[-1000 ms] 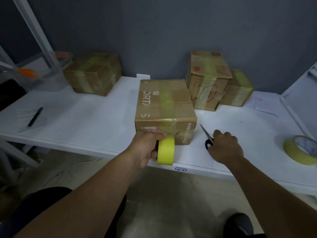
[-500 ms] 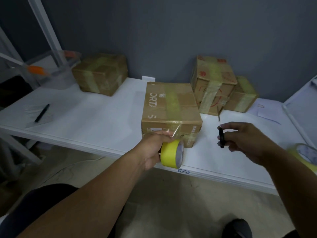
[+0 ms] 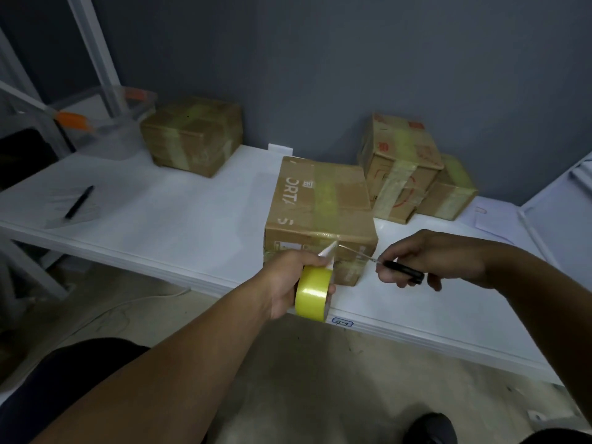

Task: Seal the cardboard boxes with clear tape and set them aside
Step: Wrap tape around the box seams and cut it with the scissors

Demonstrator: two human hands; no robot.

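A cardboard box (image 3: 320,203) with a tape strip along its top sits near the front edge of the white table (image 3: 179,216). My left hand (image 3: 288,280) grips a yellowish tape roll (image 3: 312,293) just in front of the box. A stretch of tape runs from the roll up to the box's front face. My right hand (image 3: 426,261) holds black-handled scissors (image 3: 400,269). The blades point left and reach the stretched tape.
Three taped boxes stand by the wall: one at back left (image 3: 192,136), a tall one (image 3: 400,161) and a small one (image 3: 448,190) at back right. A black pen (image 3: 78,201) lies on paper at the left. A clear tub (image 3: 105,120) sits far left.
My right hand picked the scissors up off the table and brought the blades left to the tape. My left hand pulled the roll a little away from the box.
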